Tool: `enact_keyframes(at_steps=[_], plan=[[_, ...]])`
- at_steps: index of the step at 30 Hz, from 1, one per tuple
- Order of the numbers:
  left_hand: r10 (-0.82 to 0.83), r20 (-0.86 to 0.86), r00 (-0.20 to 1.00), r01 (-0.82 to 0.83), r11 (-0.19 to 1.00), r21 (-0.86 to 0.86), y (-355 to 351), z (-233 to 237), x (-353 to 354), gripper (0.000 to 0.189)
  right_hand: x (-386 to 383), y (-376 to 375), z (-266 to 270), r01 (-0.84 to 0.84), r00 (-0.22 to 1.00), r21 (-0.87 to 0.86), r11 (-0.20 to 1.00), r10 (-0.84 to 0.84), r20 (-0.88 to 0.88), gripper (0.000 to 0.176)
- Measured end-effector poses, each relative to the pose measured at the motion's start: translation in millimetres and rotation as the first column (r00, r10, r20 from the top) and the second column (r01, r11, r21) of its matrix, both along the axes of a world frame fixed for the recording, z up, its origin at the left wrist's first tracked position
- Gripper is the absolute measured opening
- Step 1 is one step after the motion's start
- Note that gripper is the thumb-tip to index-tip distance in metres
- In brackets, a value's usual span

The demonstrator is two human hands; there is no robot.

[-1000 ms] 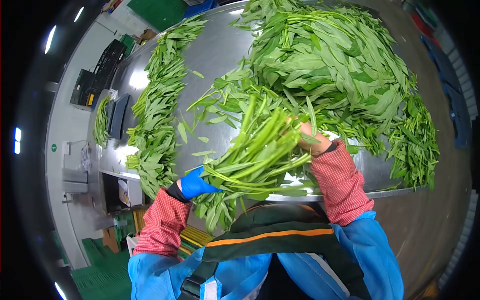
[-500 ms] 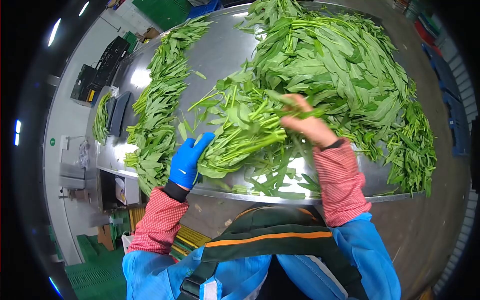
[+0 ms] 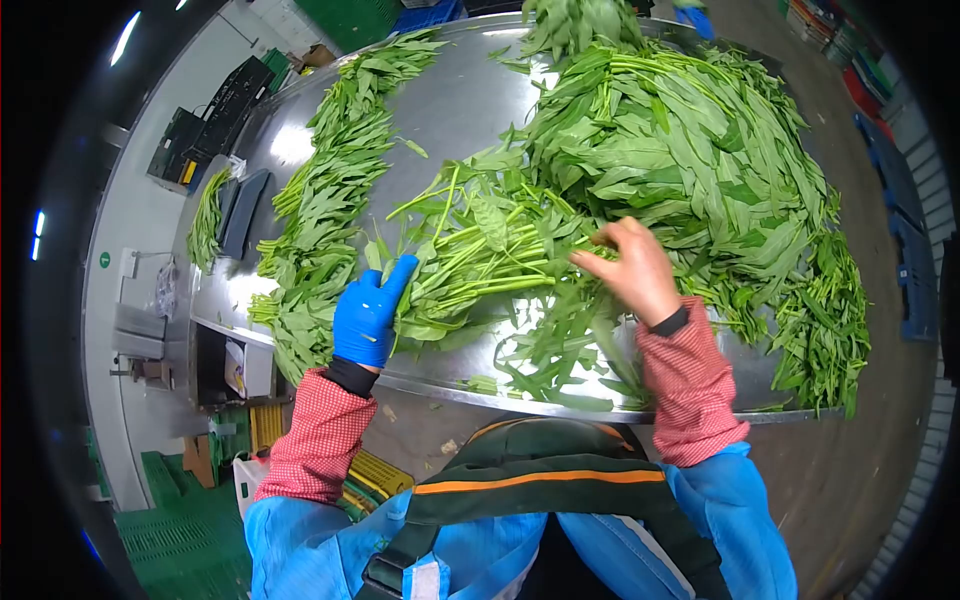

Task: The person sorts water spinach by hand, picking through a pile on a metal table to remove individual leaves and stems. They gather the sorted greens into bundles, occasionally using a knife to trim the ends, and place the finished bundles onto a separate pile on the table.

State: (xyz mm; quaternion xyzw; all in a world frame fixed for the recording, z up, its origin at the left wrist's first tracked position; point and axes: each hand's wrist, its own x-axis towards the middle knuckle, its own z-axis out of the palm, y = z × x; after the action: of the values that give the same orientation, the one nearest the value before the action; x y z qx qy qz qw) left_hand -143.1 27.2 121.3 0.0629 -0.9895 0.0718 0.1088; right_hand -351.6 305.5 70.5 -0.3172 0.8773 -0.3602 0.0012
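My left hand [image 3: 367, 318], in a blue glove, lies against the leafy left side of a loose bunch of green stems [image 3: 490, 262]; its thumb and fingers are apart. Bare and held above the right end of these stems, my right hand [image 3: 640, 268] has thumb and forefinger spread with a gap between them, and nothing clear is in its grip. Loose leaves [image 3: 565, 345] lie below the bunch on the metal table [image 3: 450, 110]. Just behind the right hand rises a large pile of leafy greens [image 3: 680, 150].
A row of leafy bunches [image 3: 335, 175] runs along the table's left part. Further left are a dark scale-like tray [image 3: 243, 215] and black crates [image 3: 230, 110]. At the top, a blue-gloved hand [image 3: 694, 18] of another person shows. Blue pallets [image 3: 910, 270] stand at the right.
My right hand has moved slightly right and down, off the stems, and opened. The stems now lie lower and more spread. Another person's gloved hand has appeared at the top.
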Motion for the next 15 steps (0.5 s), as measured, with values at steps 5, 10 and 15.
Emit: enact_keyframes(at_steps=[5,10,15], plan=[[-0.062,-0.041,0.997,0.063,0.997,0.034,21.1,2.3,-13.6,0.063,35.2,-55.8,9.5,0.010,0.963,0.124,0.992,0.024,-0.270,0.037],[0.028,-0.020,0.999,-0.026,0.992,0.125,6.3,-1.3,2.2,0.063,-15.5,-7.7,-52.7,0.213,0.976,-0.097,0.972,-0.216,-0.029,0.023],[0.021,-0.091,0.996,-0.006,0.987,0.164,0.4,-12.2,7.3,0.069,-21.3,1.1,-35.9,0.148,0.936,-0.117,0.982,-0.101,0.338,0.027]])
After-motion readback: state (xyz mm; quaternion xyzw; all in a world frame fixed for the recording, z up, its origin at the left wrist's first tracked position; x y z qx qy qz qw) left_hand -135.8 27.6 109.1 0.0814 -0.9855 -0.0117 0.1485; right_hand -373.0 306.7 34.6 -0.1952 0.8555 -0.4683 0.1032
